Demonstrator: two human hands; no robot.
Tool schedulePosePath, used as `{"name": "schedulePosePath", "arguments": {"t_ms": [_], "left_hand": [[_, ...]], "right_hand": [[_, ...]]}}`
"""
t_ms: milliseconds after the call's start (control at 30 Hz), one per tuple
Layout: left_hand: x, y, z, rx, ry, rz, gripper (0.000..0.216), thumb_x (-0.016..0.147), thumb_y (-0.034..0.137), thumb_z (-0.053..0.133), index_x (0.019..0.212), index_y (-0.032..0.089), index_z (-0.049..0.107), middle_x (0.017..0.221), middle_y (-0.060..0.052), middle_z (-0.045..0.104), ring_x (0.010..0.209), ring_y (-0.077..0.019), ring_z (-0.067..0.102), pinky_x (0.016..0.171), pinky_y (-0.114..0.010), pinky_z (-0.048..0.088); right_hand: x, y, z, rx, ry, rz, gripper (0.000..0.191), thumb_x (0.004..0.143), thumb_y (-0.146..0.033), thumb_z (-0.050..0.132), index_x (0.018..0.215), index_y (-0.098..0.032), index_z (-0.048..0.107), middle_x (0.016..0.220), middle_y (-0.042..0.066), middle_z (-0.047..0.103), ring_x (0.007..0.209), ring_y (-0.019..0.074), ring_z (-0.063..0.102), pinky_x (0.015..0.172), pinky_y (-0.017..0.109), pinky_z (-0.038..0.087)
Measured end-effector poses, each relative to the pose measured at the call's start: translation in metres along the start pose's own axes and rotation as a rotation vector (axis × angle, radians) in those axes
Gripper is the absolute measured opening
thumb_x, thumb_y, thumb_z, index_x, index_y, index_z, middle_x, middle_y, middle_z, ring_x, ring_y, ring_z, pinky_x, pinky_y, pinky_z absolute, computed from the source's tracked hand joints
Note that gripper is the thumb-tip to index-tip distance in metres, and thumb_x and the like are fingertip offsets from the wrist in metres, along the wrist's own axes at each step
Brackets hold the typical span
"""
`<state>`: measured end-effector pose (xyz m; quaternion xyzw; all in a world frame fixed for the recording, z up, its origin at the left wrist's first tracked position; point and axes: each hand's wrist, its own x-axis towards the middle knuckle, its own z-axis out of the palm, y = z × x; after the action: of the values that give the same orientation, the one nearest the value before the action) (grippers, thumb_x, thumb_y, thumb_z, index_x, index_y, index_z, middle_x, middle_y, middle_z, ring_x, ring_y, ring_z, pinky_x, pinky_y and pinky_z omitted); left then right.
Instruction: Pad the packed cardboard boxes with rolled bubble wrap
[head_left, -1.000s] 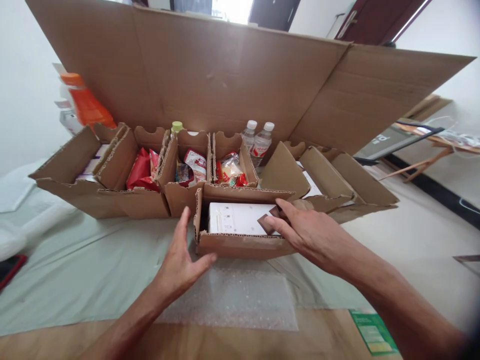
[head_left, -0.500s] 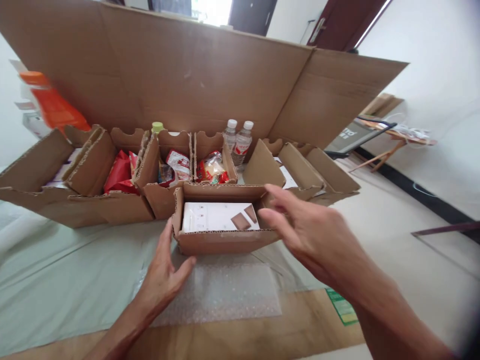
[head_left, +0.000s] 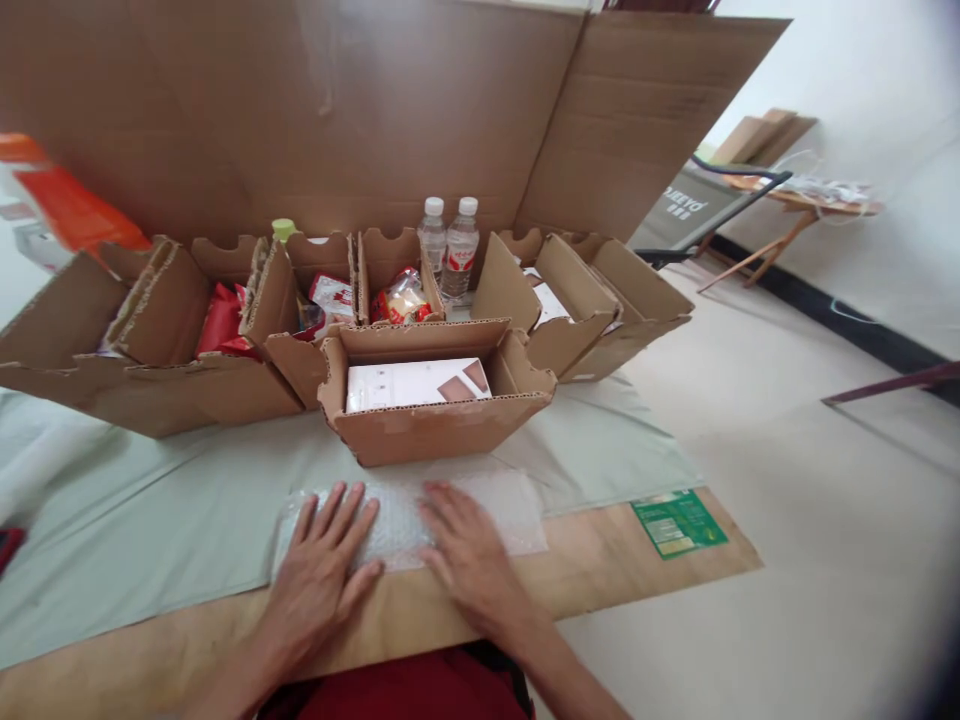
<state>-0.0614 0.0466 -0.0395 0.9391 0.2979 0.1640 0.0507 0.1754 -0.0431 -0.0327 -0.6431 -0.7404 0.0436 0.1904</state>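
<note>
Pressing flat on a sheet of bubble wrap (head_left: 409,520), both hands lie palm down with fingers spread wide and grip nothing; the left hand (head_left: 319,570) covers the sheet's left part and the right hand (head_left: 465,550) its middle, which seems to keep the light film smooth and in place; the sheet lies at the near edge of a pale green cloth (head_left: 150,520), half over the wooden board (head_left: 585,570) beneath; just beyond it, touching or nearly touching its far edge, stands a small open carton (head_left: 427,425) with a white box (head_left: 412,383) lying flat inside, two brown patches on its top; behind, a row of cardboard compartments (head_left: 225,340) holds red snack packets (head_left: 221,320) and more wrapped food, upright so their contents show; two water bottles (head_left: 448,245) stand against the big cardboard flap (head_left: 337,120) at the back; a green leaflet (head_left: 679,522) rests at the board's right corner; an orange bottle (head_left: 67,205) leans at far left.
</note>
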Motion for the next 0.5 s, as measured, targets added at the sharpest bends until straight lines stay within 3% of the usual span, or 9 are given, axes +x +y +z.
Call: {"name": "schedulePosePath", "arguments": {"t_ms": [100, 200, 300, 400, 500], "left_hand": [[-0.033, -0.037, -0.013, 0.118, 0.022, -0.134, 0.049, 0.102, 0.034, 0.045, 0.149, 0.022, 0.048, 0.156, -0.015, 0.05, 0.146, -0.037, 0.042, 0.117, -0.059, 0.033], [-0.054, -0.052, -0.029, 0.15, 0.132, -0.331, 0.047, 0.101, 0.039, 0.042, 0.137, 0.013, 0.058, 0.147, -0.023, 0.056, 0.142, -0.0401, 0.045, 0.111, -0.059, 0.041], [-0.054, -0.049, -0.035, 0.211, 0.194, -0.471, 0.051, 0.098, 0.045, 0.045, 0.126, 0.008, 0.064, 0.139, -0.027, 0.058, 0.139, -0.0447, 0.046, 0.109, -0.062, 0.043], [-0.042, -0.04, -0.03, 0.227, 0.152, -0.496, 0.048, 0.094, 0.046, 0.051, 0.117, 0.008, 0.067, 0.138, -0.028, 0.058, 0.137, -0.0471, 0.047, 0.107, -0.064, 0.044], [-0.031, -0.029, -0.021, 0.149, 0.149, -0.489, 0.028, 0.091, 0.033, 0.053, 0.101, 0.013, 0.07, 0.141, -0.026, 0.057, 0.14, -0.046, 0.045, 0.107, -0.063, 0.045]], "right_hand": [[-0.058, 0.06, -0.027, -0.216, 0.171, 0.167, 0.041, 0.101, -0.03, 0.047, 0.137, -0.016, 0.061, 0.142, 0.017, 0.062, 0.129, 0.0334, 0.059, 0.103, 0.054, 0.051], [-0.09, 0.104, -0.06, -0.31, 0.317, 0.297, 0.04, 0.104, -0.038, 0.04, 0.119, -0.014, 0.068, 0.12, 0.02, 0.072, 0.113, 0.0359, 0.067, 0.095, 0.056, 0.053], [-0.075, 0.111, -0.074, -0.26, 0.313, 0.288, 0.04, 0.103, -0.039, 0.04, 0.123, -0.017, 0.065, 0.118, 0.016, 0.073, 0.111, 0.0318, 0.068, 0.092, 0.049, 0.055], [-0.036, 0.102, -0.065, -0.219, 0.192, 0.268, 0.046, 0.099, -0.042, 0.043, 0.132, -0.016, 0.061, 0.129, 0.017, 0.069, 0.117, 0.0317, 0.066, 0.091, 0.047, 0.056], [-0.01, 0.101, -0.052, -0.189, 0.115, 0.298, 0.043, 0.094, -0.045, 0.046, 0.111, -0.014, 0.069, 0.13, 0.02, 0.068, 0.117, 0.0365, 0.066, 0.089, 0.051, 0.056]]}}
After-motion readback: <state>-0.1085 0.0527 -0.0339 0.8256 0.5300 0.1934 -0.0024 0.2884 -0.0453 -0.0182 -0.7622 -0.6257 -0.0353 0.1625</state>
